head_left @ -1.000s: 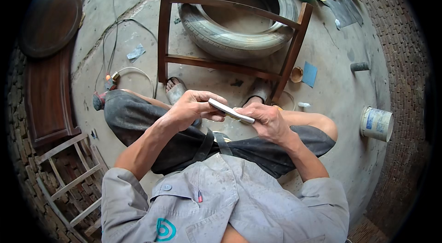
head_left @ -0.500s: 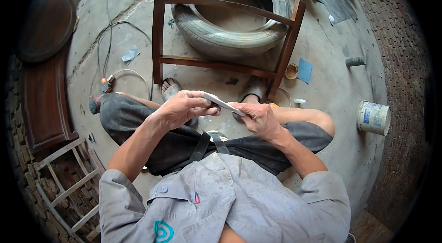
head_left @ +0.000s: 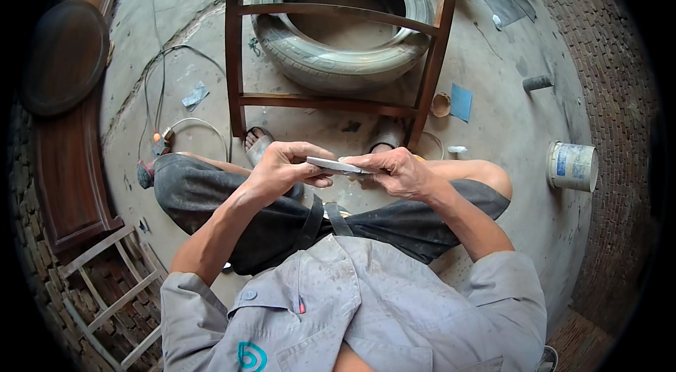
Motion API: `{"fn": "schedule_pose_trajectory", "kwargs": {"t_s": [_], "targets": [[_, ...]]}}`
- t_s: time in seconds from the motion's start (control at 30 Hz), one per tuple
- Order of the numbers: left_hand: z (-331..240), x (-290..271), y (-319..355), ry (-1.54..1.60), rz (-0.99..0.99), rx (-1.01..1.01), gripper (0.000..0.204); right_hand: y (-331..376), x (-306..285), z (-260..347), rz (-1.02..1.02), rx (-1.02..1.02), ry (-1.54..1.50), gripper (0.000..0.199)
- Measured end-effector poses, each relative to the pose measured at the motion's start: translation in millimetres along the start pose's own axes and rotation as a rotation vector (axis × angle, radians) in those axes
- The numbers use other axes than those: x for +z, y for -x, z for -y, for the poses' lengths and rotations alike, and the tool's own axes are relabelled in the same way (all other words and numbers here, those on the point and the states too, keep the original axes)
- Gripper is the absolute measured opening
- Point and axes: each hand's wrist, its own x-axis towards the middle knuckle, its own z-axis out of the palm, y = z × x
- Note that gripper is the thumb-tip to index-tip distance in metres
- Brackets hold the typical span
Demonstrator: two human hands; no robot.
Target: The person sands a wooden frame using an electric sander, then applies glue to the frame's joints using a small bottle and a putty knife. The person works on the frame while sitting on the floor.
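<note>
Between my hands, above my crossed legs, I hold a thin, flat, light grey piece (head_left: 336, 165); it looks like folded sandpaper or a slim pad, but its kind is not certain. My left hand (head_left: 283, 166) pinches its left end between thumb and fingers. At the other end, my right hand (head_left: 396, 173) grips it, with the fingers along its upper side. Just beyond my feet stands a dark brown wooden frame (head_left: 331, 101) with two crossbars, leaning against a large worn tyre (head_left: 331, 69).
On the floor at right lie a blue sheet (head_left: 461, 103), a small round bowl (head_left: 441, 105), a white tube (head_left: 457, 149) and a dark cylinder (head_left: 538, 83). A whitish bucket (head_left: 572, 166) stands farther right. Cables (head_left: 160, 83), a dark wooden panel (head_left: 70, 160) and a pale slatted frame (head_left: 120, 287) are at left.
The grey piece has turned from a slant down to the right to nearly level. My right hand has rotated with it, its fingers now reaching farther left. The whole view has shifted slightly.
</note>
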Motion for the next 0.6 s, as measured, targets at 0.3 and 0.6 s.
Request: {"fn": "schedule_pose_trajectory", "kwargs": {"t_s": [0.3, 0.6], "targets": [[9, -8, 5, 0.160, -0.015, -0.064, 0.023, 4, 22, 27, -0.163, -0.390, 0.830, 0.050], [0, -12, 10, -0.227, 0.143, 0.043, 0.027, 5, 18, 5, -0.153, -0.248, 0.487, 0.030]]}}
